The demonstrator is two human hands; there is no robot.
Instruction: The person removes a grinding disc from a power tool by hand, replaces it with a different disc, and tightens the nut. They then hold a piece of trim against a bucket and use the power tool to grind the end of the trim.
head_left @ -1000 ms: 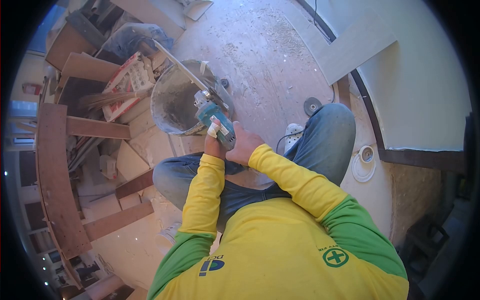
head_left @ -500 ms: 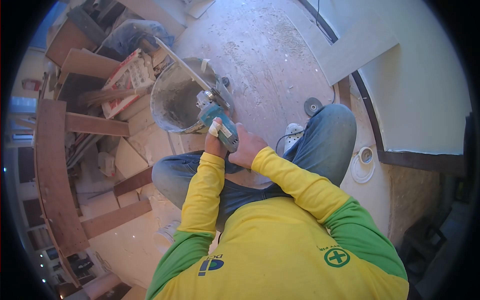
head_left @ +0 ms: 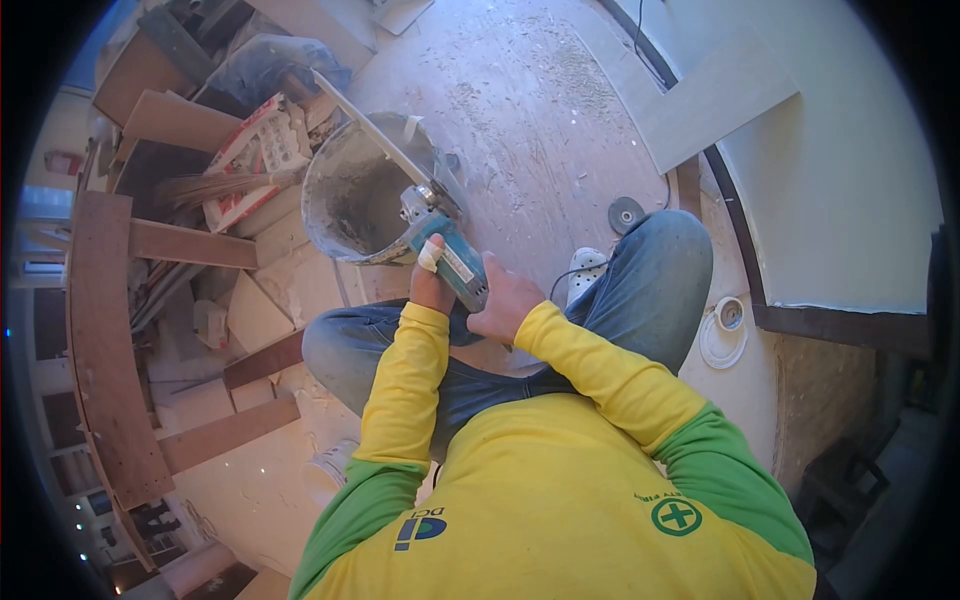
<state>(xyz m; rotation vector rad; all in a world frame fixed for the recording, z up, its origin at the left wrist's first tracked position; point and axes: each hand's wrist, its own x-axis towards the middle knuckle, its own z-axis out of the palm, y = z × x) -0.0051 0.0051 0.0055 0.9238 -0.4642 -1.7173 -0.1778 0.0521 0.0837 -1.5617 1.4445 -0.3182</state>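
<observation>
The left hand (head_left: 431,287) and right hand (head_left: 504,301) hold a teal grinder (head_left: 455,257) over the knees, fingers closed tight around its body. Its disc end touches a strip (head_left: 371,114) lying across a bucket (head_left: 312,190), whose inside is smeared with grey mortar (head_left: 350,205)

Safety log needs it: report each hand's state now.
Left hand: closed on the angle grinder.
Right hand: closed on the angle grinder too.

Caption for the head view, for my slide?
Left hand and right hand hold a teal angle grinder by a grey bucket.
</observation>
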